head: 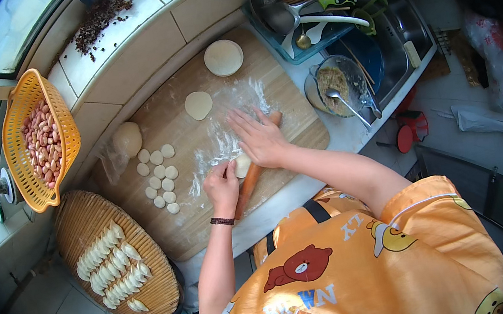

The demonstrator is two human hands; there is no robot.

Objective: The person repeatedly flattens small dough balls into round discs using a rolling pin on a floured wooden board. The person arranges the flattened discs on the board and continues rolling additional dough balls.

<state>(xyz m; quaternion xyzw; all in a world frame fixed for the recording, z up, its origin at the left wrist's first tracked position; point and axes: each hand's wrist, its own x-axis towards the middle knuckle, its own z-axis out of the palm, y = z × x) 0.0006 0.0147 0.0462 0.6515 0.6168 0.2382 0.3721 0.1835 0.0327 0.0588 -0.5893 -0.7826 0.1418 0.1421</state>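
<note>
My left hand (223,187) pinches the edge of a small dough round (242,165) between thumb and fingers. Flat over a wooden rolling pin (249,186) lies my right hand (258,139), its fingers stretched forward. The pin presses on the right side of that dough, partly hidden by the hand. White flour (223,144) is smeared over the wooden board (186,242) around both hands. Farther up lie a single rolled wrapper (199,105) and a round stack of wrappers (223,58). Several small dough discs (159,171) rest left of my left hand, near a larger dough lump (128,140) by a clear plastic bag.
A woven round tray (147,237) with rows of dumplings (113,265) stands at left. Above it sits a yellow basket (70,138) of peanuts. To the right are a glass bowl of filling (335,84) with a spoon, a utensil tray (300,57), and a metal sink (404,17).
</note>
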